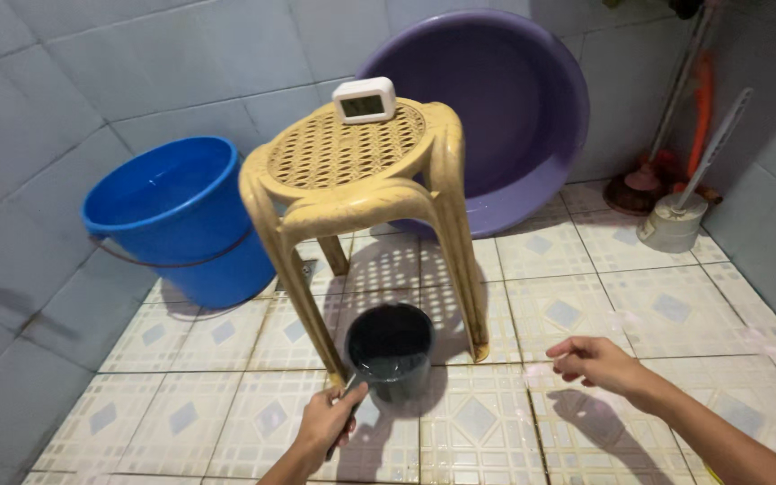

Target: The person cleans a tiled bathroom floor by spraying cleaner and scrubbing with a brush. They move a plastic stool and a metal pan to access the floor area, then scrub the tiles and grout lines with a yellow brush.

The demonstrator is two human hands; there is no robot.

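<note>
My left hand (pixel 325 422) grips the handle of a black water dipper (pixel 390 348), held low over the tiled floor in front of a tan plastic stool (pixel 361 171). The dipper holds a little water. My right hand (pixel 596 361) hovers to the right of the dipper, fingers loosely apart and holding nothing. A small white digital clock (pixel 364 99) stands on the stool's perforated seat at its back edge.
A blue bucket (pixel 177 211) of water stands at the left wall. A large purple basin (pixel 505 108) leans against the back wall behind the stool. A toilet brush in a white holder (pixel 675 220) and a plunger (pixel 644 175) stand in the right corner.
</note>
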